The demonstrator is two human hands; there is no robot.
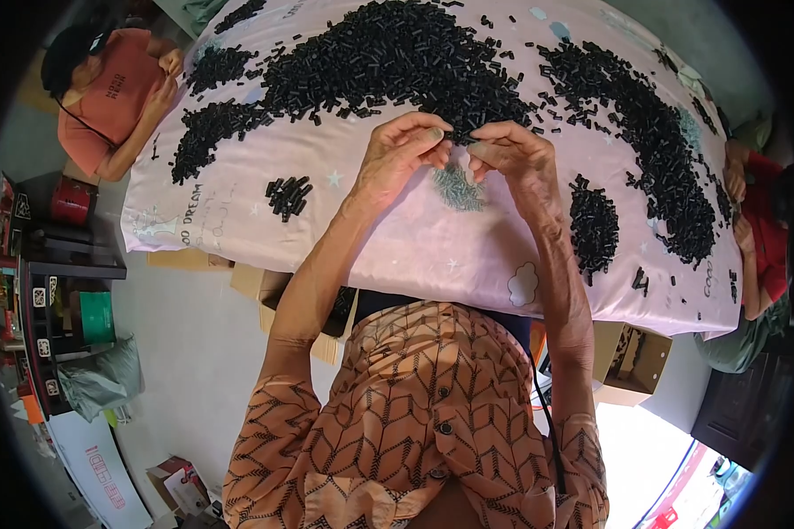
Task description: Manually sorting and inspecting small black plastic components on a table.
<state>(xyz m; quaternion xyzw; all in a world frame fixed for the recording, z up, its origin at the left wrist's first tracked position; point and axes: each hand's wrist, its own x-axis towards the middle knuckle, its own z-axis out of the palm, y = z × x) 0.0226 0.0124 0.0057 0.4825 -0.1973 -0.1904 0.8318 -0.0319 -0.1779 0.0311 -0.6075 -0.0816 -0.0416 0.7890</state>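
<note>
A wide fisheye view looks down from the person's head, close above the shirt (397,388), facing forward over the left hand (403,152) and right hand (519,157) across the table (265,236).

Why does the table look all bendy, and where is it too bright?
Head view: the fisheye lens curves the pink cloth, and the corners go black; head view again: the bright patch at lower right is washed-out white, and a shadow darkens the cloth beside the right forearm.

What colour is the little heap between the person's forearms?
The little heap is greyish green; it shows in the head view, the only one.
</note>
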